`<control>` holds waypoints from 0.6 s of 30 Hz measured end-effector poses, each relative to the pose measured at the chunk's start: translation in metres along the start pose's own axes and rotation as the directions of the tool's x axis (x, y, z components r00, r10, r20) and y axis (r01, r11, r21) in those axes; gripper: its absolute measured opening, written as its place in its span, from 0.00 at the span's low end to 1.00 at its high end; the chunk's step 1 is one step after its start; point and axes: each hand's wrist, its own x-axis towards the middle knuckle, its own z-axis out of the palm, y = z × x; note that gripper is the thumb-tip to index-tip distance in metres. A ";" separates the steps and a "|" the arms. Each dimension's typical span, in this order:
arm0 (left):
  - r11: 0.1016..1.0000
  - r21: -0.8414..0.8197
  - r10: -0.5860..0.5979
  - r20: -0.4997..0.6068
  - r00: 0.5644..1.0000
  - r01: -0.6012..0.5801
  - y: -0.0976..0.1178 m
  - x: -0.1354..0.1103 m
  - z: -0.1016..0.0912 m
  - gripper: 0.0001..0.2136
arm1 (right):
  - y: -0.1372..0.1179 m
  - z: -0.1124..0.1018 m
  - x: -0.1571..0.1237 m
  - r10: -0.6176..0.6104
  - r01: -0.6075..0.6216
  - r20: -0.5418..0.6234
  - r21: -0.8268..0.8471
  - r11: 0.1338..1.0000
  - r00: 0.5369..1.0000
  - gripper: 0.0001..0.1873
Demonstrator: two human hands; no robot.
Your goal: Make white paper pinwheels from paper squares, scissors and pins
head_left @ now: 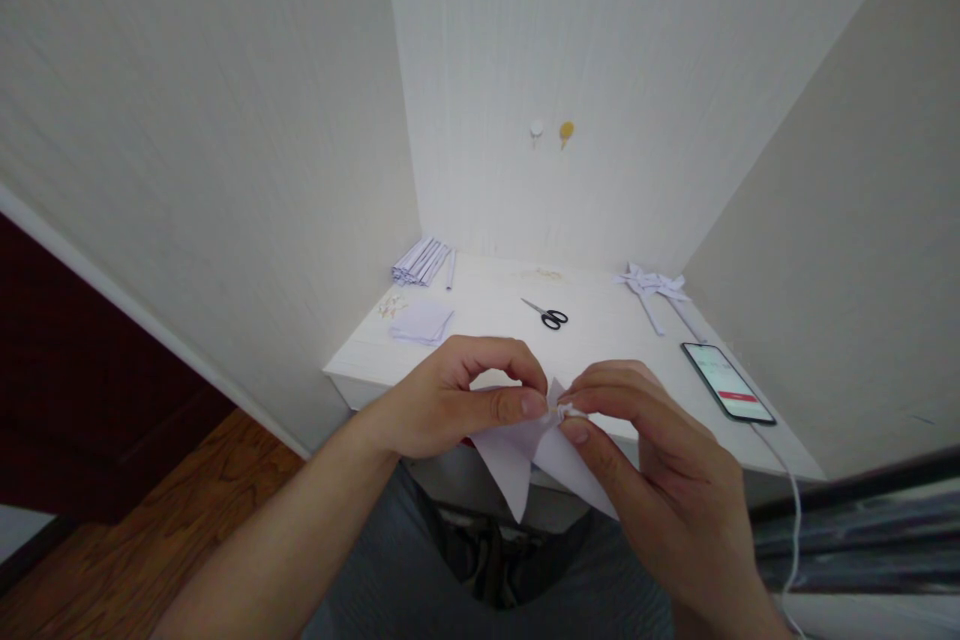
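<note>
A folded white paper piece [536, 455] with pointed flaps hangs between both hands, just in front of the white table's near edge [360, 375]. My left hand [450, 400] pinches its top centre with thumb and curled fingers. Facing it from the right, my right hand [645, 450] pinches the same spot, fingertips nearly touching the left thumb. Both hands are closed on the paper.
On the table lie black scissors [547, 314], a stack of square white sheets [421, 322], a bundle of rolled paper strips [422, 260], a finished paper pinwheel shape [651, 286] and a lit phone [726, 381] with a white cable. Walls enclose three sides.
</note>
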 end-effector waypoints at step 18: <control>0.837 0.495 0.332 -0.119 0.936 -0.234 0.005 -0.004 0.006 0.02 | 0.005 0.004 -0.001 0.035 -0.039 -0.065 -0.064 0.997 0.997 0.06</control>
